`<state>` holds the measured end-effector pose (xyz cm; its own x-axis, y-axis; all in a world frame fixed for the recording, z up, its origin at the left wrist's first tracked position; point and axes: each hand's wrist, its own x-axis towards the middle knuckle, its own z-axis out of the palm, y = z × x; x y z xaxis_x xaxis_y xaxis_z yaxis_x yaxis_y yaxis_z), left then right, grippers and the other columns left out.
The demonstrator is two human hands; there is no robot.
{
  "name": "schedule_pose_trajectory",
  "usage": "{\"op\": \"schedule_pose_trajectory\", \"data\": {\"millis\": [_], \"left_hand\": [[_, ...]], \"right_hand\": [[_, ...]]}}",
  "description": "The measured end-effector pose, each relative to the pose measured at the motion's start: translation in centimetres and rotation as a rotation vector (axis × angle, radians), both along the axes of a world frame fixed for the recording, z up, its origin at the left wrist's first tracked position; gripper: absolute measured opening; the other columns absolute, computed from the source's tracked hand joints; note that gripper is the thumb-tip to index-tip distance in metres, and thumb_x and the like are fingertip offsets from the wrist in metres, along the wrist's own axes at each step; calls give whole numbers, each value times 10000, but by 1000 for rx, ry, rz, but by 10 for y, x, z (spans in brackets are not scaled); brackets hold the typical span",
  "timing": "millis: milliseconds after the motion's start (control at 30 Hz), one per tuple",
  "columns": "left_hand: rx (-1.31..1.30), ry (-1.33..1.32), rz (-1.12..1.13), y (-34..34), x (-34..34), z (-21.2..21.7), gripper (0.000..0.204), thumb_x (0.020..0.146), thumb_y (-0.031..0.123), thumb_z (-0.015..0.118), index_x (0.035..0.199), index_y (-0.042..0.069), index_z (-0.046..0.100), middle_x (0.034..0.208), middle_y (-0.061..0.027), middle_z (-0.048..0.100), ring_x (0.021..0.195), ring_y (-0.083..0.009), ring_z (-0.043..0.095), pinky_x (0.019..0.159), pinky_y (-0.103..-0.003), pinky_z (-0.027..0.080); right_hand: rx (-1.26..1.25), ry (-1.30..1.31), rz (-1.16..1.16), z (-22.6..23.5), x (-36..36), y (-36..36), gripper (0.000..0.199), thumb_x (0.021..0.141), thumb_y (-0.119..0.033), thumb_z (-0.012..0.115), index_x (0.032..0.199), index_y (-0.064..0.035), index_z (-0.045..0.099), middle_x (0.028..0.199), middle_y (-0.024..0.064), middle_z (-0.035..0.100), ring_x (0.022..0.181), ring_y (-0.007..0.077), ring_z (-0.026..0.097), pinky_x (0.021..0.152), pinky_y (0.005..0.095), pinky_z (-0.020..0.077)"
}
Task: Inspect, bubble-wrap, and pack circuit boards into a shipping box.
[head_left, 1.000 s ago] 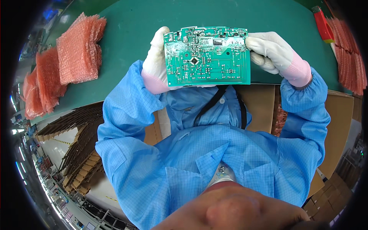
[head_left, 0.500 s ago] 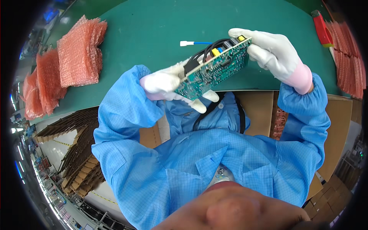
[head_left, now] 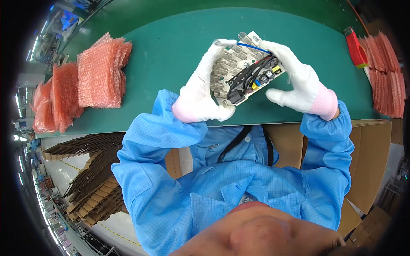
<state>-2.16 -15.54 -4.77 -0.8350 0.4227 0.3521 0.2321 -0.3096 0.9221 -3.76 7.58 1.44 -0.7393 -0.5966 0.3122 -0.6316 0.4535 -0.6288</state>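
Observation:
A circuit board (head_left: 249, 64) is held above the green table, component side up. Clear coiled parts line its left and upper part; black wires, round capacitors and yellow-blue parts sit along its lower right edge. My left hand (head_left: 200, 83), in a white glove with a pink cuff, wraps the board's left end, its fingertips by the coils and thumb near the lower corner. At the upper right edge, the fingers of my gloved right hand (head_left: 299, 79) bear on the board, while its thumb stands apart. A blue wire (head_left: 252, 47) runs between the fingertips of both hands.
The green table (head_left: 171, 51) spans the view. Stacks of pink bubble-wrap bags (head_left: 102, 72) lie at the left, and more pink bags (head_left: 386, 77) at the right beside a red and yellow tool (head_left: 355, 48). Cardboard (head_left: 367, 162) stands below the table's front edge.
The board has been turned from its green soldered side to its component side. My left hand has moved up around its end, and the right has come in slightly left.

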Motion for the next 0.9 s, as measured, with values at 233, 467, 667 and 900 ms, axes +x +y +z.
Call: {"op": "schedule_pose_trajectory", "data": {"millis": [233,467,667,900], "left_hand": [[-307,199,259,4,-3,6,968,501,55,679,1358,59,229,1261,-160,380,1150,-285,408,978,-366,334],[-413,315,544,33,-14,1,937,483,53,665,1334,72,272,1212,-172,391,1075,-345,424,900,-387,409],[-445,448,627,39,-13,7,916,496,48,651,1331,62,273,1223,-180,367,1052,-351,426,874,-391,428],[-587,620,803,42,-18,12,899,532,85,663,1335,61,261,1222,-192,356,1038,-369,423,851,-401,442]], "right_hand": [[-777,-531,-50,-28,-11,-12,370,870,-252,497,1117,23,516,1230,134,462,1112,194,457,966,322,338],[-1040,-379,-493,-21,-14,-55,395,774,-155,646,1105,9,504,1095,74,520,989,132,499,885,271,384],[-1282,-214,-525,-40,-17,-72,665,672,-154,737,1208,18,384,992,88,563,840,125,563,763,263,488],[-1253,-537,-295,-35,-3,-83,339,787,-240,603,1030,-8,554,874,26,594,665,66,533,544,200,431]]}}
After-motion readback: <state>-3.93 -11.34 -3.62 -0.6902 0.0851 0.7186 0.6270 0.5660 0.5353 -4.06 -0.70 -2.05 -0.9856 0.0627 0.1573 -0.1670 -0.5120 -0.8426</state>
